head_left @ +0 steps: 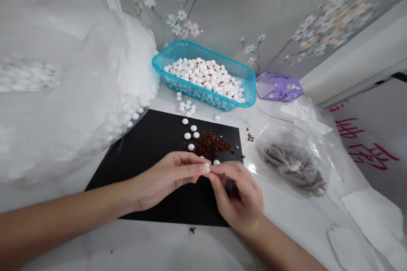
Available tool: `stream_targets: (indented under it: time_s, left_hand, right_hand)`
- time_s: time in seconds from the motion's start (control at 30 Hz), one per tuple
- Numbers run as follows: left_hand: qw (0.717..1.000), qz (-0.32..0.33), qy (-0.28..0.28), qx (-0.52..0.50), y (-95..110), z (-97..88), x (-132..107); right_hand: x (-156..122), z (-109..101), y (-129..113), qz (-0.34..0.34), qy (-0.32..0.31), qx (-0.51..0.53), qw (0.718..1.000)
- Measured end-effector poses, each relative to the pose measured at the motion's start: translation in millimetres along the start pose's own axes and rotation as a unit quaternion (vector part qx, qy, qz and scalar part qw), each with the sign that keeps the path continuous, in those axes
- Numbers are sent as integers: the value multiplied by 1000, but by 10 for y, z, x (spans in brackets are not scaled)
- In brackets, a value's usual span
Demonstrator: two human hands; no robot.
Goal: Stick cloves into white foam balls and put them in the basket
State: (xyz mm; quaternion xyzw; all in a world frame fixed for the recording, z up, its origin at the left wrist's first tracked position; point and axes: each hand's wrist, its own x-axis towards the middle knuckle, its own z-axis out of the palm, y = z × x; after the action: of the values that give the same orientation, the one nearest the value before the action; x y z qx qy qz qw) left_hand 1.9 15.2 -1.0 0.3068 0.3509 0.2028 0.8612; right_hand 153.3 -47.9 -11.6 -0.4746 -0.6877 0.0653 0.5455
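Note:
My left hand [165,178] and my right hand [237,192] meet over a black mat [149,144], fingertips pinched together on one small white bead [207,167]. Another white bead [216,162] lies just beyond the fingers. A pile of dark red-brown bits [210,144] sits on the mat right behind my hands, with a few loose white beads [190,135] to its left. A turquoise plastic basket [251,87] full of white beads stands further back.
A big white translucent bag [70,93] of beads fills the left side. A clear plastic bag [294,163] with dark stems lies to the right, and a purple packet [280,87] is behind it. White paper sheets [375,220] lie at the right front.

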Motion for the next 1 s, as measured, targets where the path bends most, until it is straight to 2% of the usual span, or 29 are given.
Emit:
stream_targets:
  time_s: [0.13, 0.37, 0.57, 0.73, 1.0]
  left_hand:
    - [1000, 0, -14, -6, 6, 2, -6]
    - [999, 0, -33, -21, -5, 9, -19]
    - [1000, -6, -19, -4, -11, -4, 0]
    - [1000, -4, -11, -11, -14, -5, 0]
    - [1000, 2, 14, -14, -9, 15, -14]
  right_hand:
    - [-23, -1, 22, -4, -17, 5, 1000]
    - [-8, 7, 15, 6, -4, 1, 1000]
    - [-17, 1, 13, 0, 6, -20, 1000]
    - [1, -12, 3, -36, 8, -54, 998]
    - [29, -6, 10, -43, 5, -23, 999]
